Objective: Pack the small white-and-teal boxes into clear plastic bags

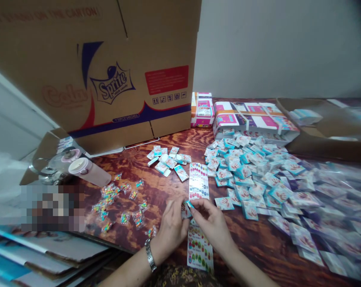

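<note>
Small box (185,209) sits at the worktop's (174,186) near middle, above a printed strip (199,181), pinched between the fingers of the left hand (173,223) and right hand (213,225). Work seems partway: one box in hand, a small group of boxes (169,160) beyond, a large heap (252,171) right; which are finished, I cannot tell. Candy packets (108,193) lie left; a big carton (138,87) blocks the far left.
</note>
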Tool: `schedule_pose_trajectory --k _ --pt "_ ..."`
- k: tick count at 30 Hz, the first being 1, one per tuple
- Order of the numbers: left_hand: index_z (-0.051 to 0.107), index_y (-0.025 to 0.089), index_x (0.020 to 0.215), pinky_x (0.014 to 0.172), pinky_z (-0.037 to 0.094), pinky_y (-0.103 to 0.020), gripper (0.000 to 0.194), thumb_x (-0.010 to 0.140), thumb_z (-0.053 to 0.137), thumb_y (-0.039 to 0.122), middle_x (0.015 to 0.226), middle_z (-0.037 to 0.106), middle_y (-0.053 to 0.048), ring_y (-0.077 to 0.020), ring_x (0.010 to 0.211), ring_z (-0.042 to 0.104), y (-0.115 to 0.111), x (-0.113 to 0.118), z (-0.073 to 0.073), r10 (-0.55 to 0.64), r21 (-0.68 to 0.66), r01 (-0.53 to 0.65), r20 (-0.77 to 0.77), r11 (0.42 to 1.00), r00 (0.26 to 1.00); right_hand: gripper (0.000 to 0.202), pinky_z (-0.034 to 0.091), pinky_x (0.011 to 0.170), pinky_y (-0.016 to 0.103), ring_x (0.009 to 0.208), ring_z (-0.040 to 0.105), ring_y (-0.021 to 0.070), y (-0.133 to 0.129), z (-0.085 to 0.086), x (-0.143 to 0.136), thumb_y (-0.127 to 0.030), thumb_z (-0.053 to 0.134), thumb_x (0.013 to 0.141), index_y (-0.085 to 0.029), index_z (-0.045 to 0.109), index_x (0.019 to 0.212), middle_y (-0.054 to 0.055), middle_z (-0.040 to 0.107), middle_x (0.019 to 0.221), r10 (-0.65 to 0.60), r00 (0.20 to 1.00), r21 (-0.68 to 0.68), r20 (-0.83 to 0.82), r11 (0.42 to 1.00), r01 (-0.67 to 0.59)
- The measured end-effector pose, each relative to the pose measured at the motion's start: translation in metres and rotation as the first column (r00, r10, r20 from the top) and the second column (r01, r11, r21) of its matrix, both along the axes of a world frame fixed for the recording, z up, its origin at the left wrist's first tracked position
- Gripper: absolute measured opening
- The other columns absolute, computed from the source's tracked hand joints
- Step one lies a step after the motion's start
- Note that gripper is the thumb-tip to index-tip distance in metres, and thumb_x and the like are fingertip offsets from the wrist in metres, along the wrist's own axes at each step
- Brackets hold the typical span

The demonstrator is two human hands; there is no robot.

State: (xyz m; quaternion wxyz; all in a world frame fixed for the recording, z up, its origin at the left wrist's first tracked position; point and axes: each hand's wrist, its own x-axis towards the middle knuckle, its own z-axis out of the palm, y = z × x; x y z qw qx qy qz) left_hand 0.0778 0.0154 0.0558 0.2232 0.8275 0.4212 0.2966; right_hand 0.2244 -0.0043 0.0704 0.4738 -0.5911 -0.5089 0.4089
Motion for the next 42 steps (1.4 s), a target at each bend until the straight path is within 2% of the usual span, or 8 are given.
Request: schedule_pose_trajectory --k 13,20,28,31,34,36,40,42 --pt "0.010 0.020 0.143 0.089 0.041 -0.044 0.069 0.081 0.038 0.005 0.116 0.047 -0.013 -0.0256 0.105 0.040 0.003 0.005 0.000 -0.013 -0.009 0.013 -0.080 1.000 0.997 0.039 0.046 0.088 0.040 0.102 0.056 0.0229 -0.021 -0.001 -0.012 -0.015 0.041 0.088 -0.026 0.051 0.124 0.008 0.062 0.110 -0.038 0.907 0.325 0.419 0.939 -0.111" --pt "0.007 0.021 0.143 0.088 0.040 -0.046 0.068 0.083 0.035 0.005 0.113 0.048 -0.013 -0.0262 0.103 0.043 0.001 0.010 -0.003 -0.033 0.020 0.035 -0.066 0.999 0.997 0.046 0.046 0.094 0.040 0.114 0.052 0.0232 -0.017 -0.011 -0.010 -0.024 0.041 0.090 -0.022 0.038 0.136 0.010 0.054 0.126 -0.033 0.890 0.208 0.455 0.976 -0.070" --pt "0.009 0.019 0.143 0.091 0.040 -0.046 0.068 0.083 0.039 0.008 0.118 0.049 -0.014 -0.0266 0.108 0.044 0.007 0.021 0.000 -0.063 -0.014 0.062 -0.092 0.998 0.994 0.038 0.047 0.093 0.040 0.106 0.058 0.0235 -0.001 -0.013 0.016 -0.026 0.047 0.087 -0.023 0.054 0.124 0.008 0.061 0.117 0.154 0.939 0.129 0.308 0.971 -0.201" --pt "0.012 0.019 0.143 0.097 0.036 -0.047 0.069 0.085 0.049 0.024 0.133 0.038 -0.016 -0.0295 0.120 0.036 0.011 0.019 0.004 -0.119 -0.028 0.116 -0.122 0.993 0.985 0.039 0.051 0.084 0.041 0.095 0.063 0.0242 0.017 -0.009 0.053 -0.038 0.058 0.082 -0.021 0.058 0.117 0.007 0.067 0.105 0.007 1.000 -0.023 0.015 1.000 -0.006" --pt "0.019 0.019 0.141 0.096 0.039 -0.046 0.063 0.087 0.048 0.031 0.133 0.039 -0.016 -0.0288 0.121 0.036 0.009 0.015 -0.001 -0.128 -0.032 0.124 -0.157 0.992 0.979 0.049 0.054 0.079 0.039 0.085 0.066 0.0211 0.034 -0.004 0.092 -0.047 0.059 0.079 -0.020 0.051 0.120 0.007 0.066 0.105 -0.402 0.865 -0.039 -0.299 0.911 0.410" --pt "0.030 0.021 0.137 0.093 0.042 -0.045 0.053 0.087 0.047 0.028 0.128 0.045 -0.013 -0.0275 0.119 0.039 0.005 0.014 -0.010 -0.167 -0.060 0.158 -0.212 0.986 0.963 0.055 0.052 0.082 0.039 0.089 0.065 0.0206 0.039 -0.004 0.106 -0.049 0.056 0.080 -0.022 0.044 0.126 0.008 0.063 0.111 -0.450 0.823 -0.030 -0.347 0.882 0.469" --pt "0.041 0.021 0.128 0.095 0.040 -0.049 0.048 0.082 0.054 0.026 0.125 0.048 -0.011 -0.0306 0.120 0.037 -0.005 0.013 -0.030 -0.221 -0.086 0.203 -0.352 0.975 0.910 0.059 0.047 0.089 0.043 0.103 0.060 0.0248 0.039 -0.022 0.099 -0.044 0.055 0.082 -0.022 0.038 0.133 0.012 0.058 0.121 -0.032 0.987 0.017 0.156 0.999 0.030" --pt "0.041 0.020 0.127 0.097 0.037 -0.052 0.050 0.080 0.057 0.025 0.126 0.048 -0.012 -0.0317 0.120 0.037 -0.008 0.013 -0.037 -0.224 -0.073 0.212 -0.395 0.974 0.891 0.061 0.039 0.097 0.047 0.117 0.050 0.0286 0.040 -0.037 0.087 -0.040 0.061 0.078 -0.019 0.042 0.132 0.014 0.051 0.129 0.221 0.841 -0.005 0.494 0.968 -0.252"
